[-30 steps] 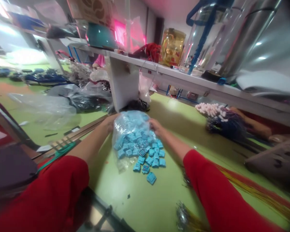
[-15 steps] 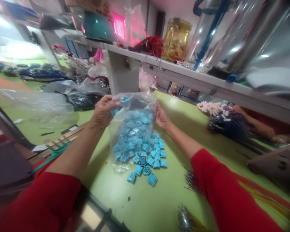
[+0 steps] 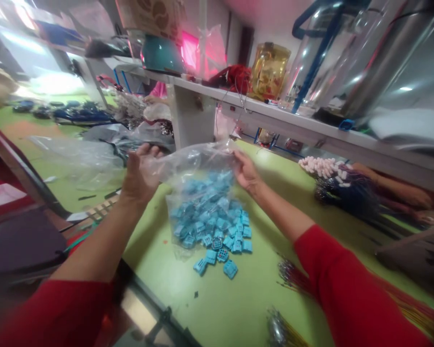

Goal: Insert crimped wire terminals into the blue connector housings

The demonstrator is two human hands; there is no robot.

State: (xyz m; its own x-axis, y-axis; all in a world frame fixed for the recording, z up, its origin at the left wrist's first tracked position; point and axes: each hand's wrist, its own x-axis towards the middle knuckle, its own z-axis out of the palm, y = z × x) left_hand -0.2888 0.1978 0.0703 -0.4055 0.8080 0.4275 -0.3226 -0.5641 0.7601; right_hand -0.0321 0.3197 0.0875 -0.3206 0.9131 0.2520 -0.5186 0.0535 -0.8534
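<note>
1. Bag, clear plastic, is mid-frame, mouth end up, lower part over a heap of blue pieces, some loose just in front.
2. Right hand has its fingers clamped on the film. Film lies across the left hand; can't tell if those fingers grip it.
3. Tips imo: pinch just the film, lift gently and keep both sides level, or pieces caught in a fold might scatter on the green worktop.
4. Lower right: wire bundle, so keep the film off it. Another person's hand is at the far right.
</note>
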